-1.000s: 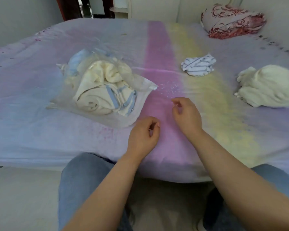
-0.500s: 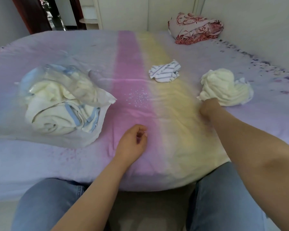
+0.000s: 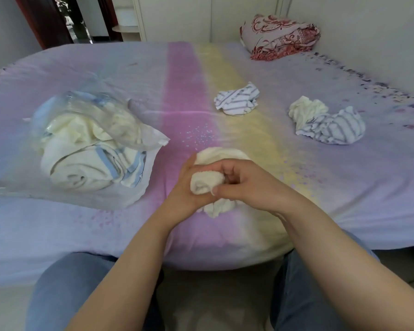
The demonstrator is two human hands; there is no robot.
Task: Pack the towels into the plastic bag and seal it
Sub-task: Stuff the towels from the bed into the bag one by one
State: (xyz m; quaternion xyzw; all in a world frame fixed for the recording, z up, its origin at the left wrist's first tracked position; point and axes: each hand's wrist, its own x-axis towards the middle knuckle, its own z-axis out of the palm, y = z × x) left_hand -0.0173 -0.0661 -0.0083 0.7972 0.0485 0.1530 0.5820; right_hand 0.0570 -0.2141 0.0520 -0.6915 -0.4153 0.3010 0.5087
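Note:
A cream towel is bunched between both hands over the pink stripe of the bed. My left hand cups it from the left and my right hand grips it from the right with curled fingers. To the left lies a clear plastic bag, its mouth open toward me, holding cream and blue-striped towels. A small striped towel lies further back in the middle. At the right a striped towel with a cream towel bunched against it rests on the sheet.
The bed has a lilac sheet with pink and yellow stripes; its near edge runs above my knees. A folded red-patterned blanket sits at the far right by the wall. A dark doorway is at the far left.
My right hand reached to the pile at the right, took a cream towel and brought it to the middle. My left hand rose and closed on it too. A striped towel now shows where the cream one lay.

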